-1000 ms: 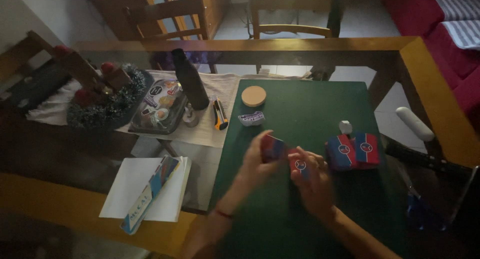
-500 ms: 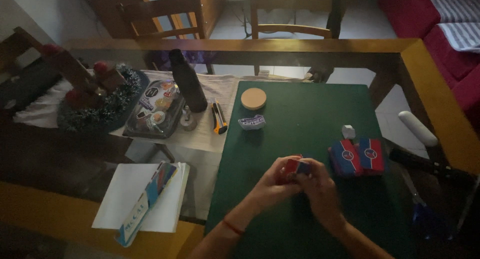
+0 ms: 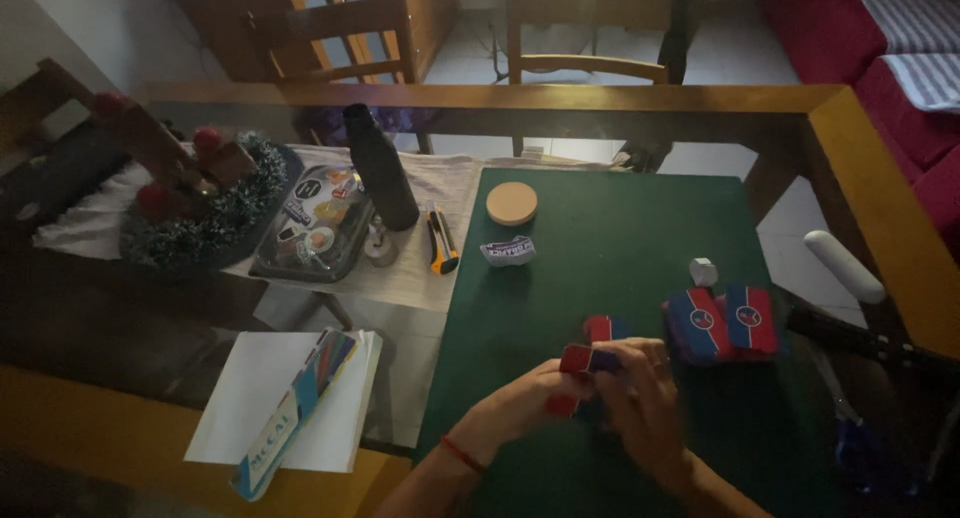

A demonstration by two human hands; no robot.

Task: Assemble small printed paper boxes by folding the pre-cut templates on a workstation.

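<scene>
dim indoor light | brighter floor at top, daylight from beyond | dark corners | hands motion-blurred

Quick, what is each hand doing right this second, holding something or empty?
Left hand: closed on a stack of red and blue playing cards.
Right hand: closed over the same cards, fingers curled on top.

I see matt green felt mat [image 3: 620,238] over a glossy glass table [image 3: 160,318] framed in smooth wood, glossy cards [image 3: 590,358], paper sheets [image 3: 250,398].
</scene>
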